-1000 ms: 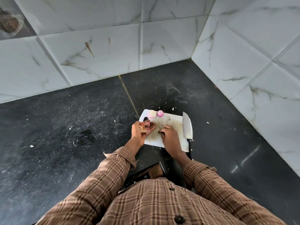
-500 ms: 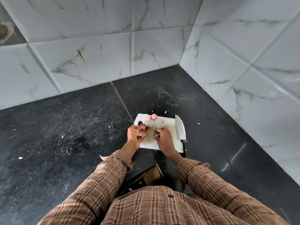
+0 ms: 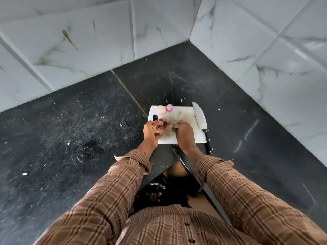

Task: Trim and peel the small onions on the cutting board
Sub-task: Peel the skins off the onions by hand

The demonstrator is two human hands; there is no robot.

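A white cutting board (image 3: 200, 137) lies on the black counter near its front edge. Two peeled small onions sit at the board's far left corner: a pale one (image 3: 160, 109) and a pink one (image 3: 169, 107). My left hand (image 3: 152, 130) is cupped palm up at the board's left edge and holds a heap of reddish onion skins (image 3: 160, 125). My right hand (image 3: 184, 134) rests palm down on the middle of the board, its fingertips curled onto small scraps next to the left hand. A knife (image 3: 200, 119) lies along the board's right edge, blade pointing away.
The black stone counter (image 3: 79, 129) is speckled with white crumbs. White marble-tiled walls (image 3: 265, 55) close the corner behind and to the right. Below the counter's front edge a dark bin (image 3: 155, 191) with scraps shows between my arms.
Both hands stay on the board; my right hand's fingertips keep drawing scraps toward the skins in my left hand. The camera has tipped downward.
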